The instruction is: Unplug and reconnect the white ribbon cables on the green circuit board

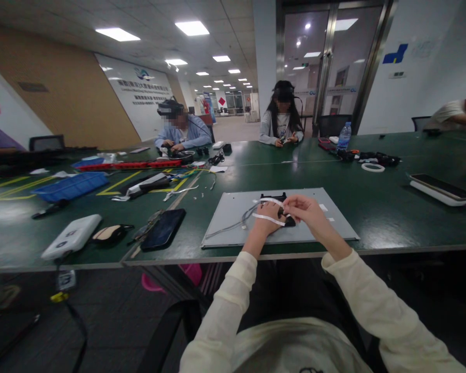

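Far left of the green tabletop: blue tray on the yellow floor-style markings, well apart from the work. Nearer the front edge, a white flat device, then a black phone lying face up.

Centre: grey panel flat on the tabletop, square to the person seated. A grey cable runs across its left half toward the hands.

Left hand over the middle of the panel, fingers curled in, holding a white strip that loops across its knuckles. A small black part shows just below, between the two hands, on or just above the panel.

Right hand touching the left, fingers bent in narrow with tips down at the black part; whether they grip it I cannot tell.

Beyond, two co-workers sit at the far side. Right of them: water bottle upright, white tape roll flat, and a dark phone on a white box near the right edge.
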Action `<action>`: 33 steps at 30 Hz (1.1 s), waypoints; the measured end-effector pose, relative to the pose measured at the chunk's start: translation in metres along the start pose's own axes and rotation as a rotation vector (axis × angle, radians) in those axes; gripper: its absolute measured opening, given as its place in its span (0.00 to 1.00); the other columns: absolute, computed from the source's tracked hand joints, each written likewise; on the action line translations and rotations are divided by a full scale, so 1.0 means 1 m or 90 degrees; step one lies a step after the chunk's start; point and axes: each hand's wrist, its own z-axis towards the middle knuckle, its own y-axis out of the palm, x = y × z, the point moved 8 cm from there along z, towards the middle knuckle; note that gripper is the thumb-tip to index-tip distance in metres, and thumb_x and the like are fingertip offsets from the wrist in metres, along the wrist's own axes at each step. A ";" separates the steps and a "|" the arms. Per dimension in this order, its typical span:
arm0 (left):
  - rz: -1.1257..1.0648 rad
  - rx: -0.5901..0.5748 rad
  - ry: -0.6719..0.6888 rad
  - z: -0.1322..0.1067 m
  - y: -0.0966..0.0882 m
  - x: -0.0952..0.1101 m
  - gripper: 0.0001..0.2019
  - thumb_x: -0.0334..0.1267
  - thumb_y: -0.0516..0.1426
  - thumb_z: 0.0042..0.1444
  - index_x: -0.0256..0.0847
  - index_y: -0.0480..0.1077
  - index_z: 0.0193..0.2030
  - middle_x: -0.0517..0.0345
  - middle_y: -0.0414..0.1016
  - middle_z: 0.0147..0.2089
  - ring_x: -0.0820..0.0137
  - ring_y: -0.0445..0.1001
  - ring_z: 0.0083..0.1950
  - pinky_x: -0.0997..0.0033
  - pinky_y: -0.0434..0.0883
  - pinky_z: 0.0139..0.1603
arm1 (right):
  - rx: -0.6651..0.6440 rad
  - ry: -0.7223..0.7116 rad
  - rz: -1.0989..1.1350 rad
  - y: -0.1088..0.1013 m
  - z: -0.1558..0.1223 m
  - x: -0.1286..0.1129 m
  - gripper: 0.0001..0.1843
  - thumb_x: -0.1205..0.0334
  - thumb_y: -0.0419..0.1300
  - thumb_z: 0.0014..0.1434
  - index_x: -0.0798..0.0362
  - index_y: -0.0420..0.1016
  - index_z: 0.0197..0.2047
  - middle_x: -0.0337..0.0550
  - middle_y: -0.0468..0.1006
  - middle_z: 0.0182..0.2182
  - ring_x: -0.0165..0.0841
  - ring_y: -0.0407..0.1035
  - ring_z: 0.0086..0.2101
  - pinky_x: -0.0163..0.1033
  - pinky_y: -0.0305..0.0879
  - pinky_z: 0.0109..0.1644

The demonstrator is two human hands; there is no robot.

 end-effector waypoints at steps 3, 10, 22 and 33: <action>-0.002 0.011 -0.028 -0.001 -0.004 0.000 0.20 0.39 0.54 0.56 0.45 0.67 0.56 0.53 0.69 0.58 0.60 0.67 0.58 0.58 0.62 0.60 | 0.101 -0.021 0.005 -0.029 0.025 -0.006 0.16 0.52 0.64 0.48 0.51 0.74 0.38 0.37 0.75 0.28 0.25 0.63 0.25 0.29 0.56 0.25; 0.014 0.021 -0.003 -0.002 -0.003 0.000 0.21 0.40 0.54 0.57 0.43 0.65 0.58 0.53 0.69 0.59 0.61 0.67 0.59 0.59 0.61 0.61 | 0.132 0.112 -0.089 -0.055 0.069 0.077 0.17 0.53 0.60 0.47 0.52 0.74 0.39 0.41 0.79 0.32 0.28 0.68 0.29 0.28 0.58 0.27; -0.005 0.072 -0.080 0.002 -0.009 -0.009 0.21 0.35 0.44 0.64 0.40 0.58 0.63 0.50 0.68 0.61 0.64 0.67 0.60 0.63 0.60 0.61 | 0.168 0.142 -0.173 -0.071 0.069 0.121 0.13 0.60 0.57 0.50 0.54 0.72 0.39 0.42 0.78 0.29 0.29 0.71 0.27 0.28 0.59 0.22; 0.017 0.043 -0.091 0.033 -0.013 -0.006 0.16 0.33 0.44 0.64 0.37 0.65 0.55 0.42 0.73 0.55 0.60 0.70 0.57 0.55 0.64 0.58 | 0.185 0.183 -0.280 -0.077 0.067 0.126 0.09 0.68 0.57 0.53 0.56 0.71 0.40 0.42 0.79 0.27 0.31 0.75 0.29 0.27 0.62 0.22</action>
